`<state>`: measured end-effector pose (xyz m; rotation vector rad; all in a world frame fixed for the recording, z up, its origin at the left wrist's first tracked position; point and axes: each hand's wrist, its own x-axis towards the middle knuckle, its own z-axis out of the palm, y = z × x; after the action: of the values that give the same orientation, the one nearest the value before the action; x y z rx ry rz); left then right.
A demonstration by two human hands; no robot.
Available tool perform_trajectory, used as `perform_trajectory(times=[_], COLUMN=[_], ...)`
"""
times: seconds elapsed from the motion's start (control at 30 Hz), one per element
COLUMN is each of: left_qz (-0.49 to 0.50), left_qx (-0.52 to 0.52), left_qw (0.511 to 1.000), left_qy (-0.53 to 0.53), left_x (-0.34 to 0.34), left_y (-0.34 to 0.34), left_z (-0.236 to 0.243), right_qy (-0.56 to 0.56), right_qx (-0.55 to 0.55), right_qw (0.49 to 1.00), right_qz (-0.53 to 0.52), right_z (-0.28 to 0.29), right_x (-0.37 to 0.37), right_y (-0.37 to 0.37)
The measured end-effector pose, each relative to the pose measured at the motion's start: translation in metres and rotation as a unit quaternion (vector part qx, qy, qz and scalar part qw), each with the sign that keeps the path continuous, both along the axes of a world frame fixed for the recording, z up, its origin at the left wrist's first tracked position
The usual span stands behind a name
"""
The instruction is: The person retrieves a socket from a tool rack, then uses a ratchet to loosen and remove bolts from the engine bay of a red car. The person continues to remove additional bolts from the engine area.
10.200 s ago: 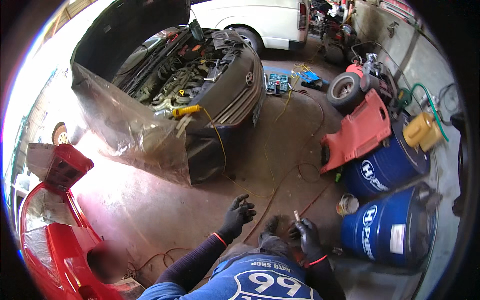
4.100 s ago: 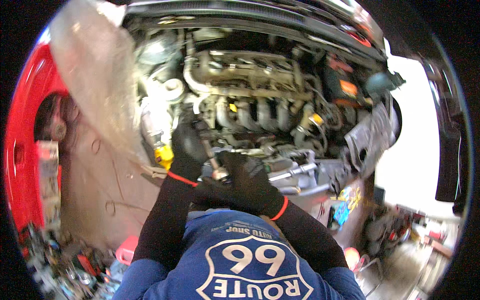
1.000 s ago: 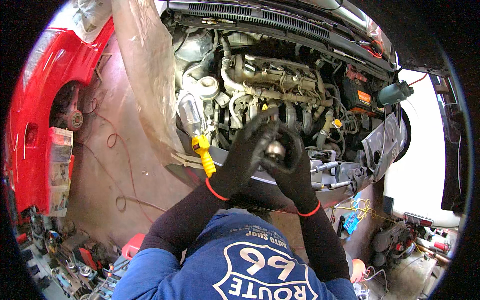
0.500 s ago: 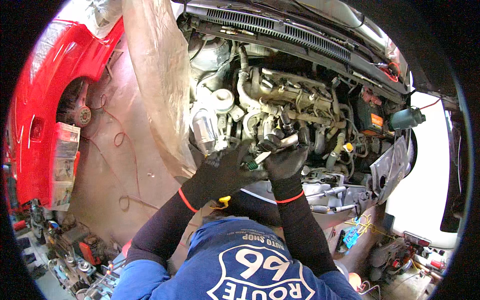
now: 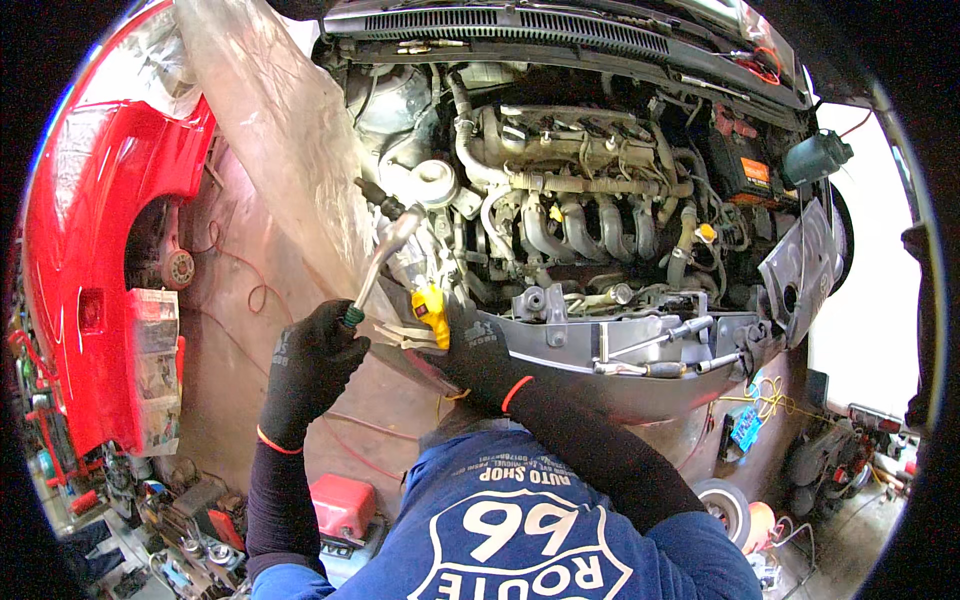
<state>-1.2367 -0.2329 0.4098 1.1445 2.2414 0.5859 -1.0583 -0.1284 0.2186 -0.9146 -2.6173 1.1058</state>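
Observation:
My left hand [image 5: 310, 365], in a black glove, is closed around the green-banded handle of a ratchet wrench [image 5: 376, 270]. The ratchet points up and away over the left edge of the engine bay, with a dark socket piece [image 5: 377, 199] at its head. My right hand [image 5: 478, 342], also gloved in black, is at the bay's near left corner, beside a yellow object [image 5: 431, 312] whose kind I cannot make out. Its fingers are partly hidden, so whether it grips that object is unclear. Beyond both hands lies the engine [image 5: 570, 150] with its curved pipes [image 5: 580, 235] exposed.
Cloudy plastic sheeting [image 5: 275, 120] hangs along the bay's left side, near a red car body [image 5: 110, 260]. Hand tools [image 5: 650, 368] lie on the grey front bumper [image 5: 560, 345]. The battery [image 5: 740, 165] sits at right. A red box [image 5: 342, 505] stands on the floor.
Both hands have moved left, away from the engine's middle. The ratchet has come along in my left hand and now points upward. The curved pipes are uncovered, and the yellow object shows beside my right hand.

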Motion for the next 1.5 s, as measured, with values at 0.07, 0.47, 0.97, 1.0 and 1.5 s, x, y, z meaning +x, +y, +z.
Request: perform_trajectory(times=[0.07, 0.47, 0.97, 1.0, 1.5], left_qz=[0.024, -0.44, -0.443, -0.44, -0.416], left_qx=[-0.013, 0.083, -0.002, -0.015, -0.172], left_qw=[1.0, 0.821, 0.816, 0.812, 0.841], left_qy=[0.003, 0.354, 0.372, 0.384, 0.3], left_x=[-0.003, -0.057, -0.074, -0.076, -0.033], left_y=[-0.005, 0.119, 0.211, 0.216, 0.275], left_z=[0.002, -0.037, -0.111, -0.121, -0.241], right_qy=[0.067, 0.031, -0.178, -0.183, -0.166], right_qx=[0.109, 0.261, -0.154, -0.144, -0.188], right_qw=[0.991, 0.962, 0.972, 0.972, 0.968], right_qz=[-0.028, -0.081, -0.008, 0.014, -0.016], right_z=[0.003, 0.011, -0.13, -0.136, -0.106], right_x=[-0.002, 0.076, -0.054, -0.051, -0.009], right_y=[-0.006, 0.122, 0.198, 0.198, 0.205])
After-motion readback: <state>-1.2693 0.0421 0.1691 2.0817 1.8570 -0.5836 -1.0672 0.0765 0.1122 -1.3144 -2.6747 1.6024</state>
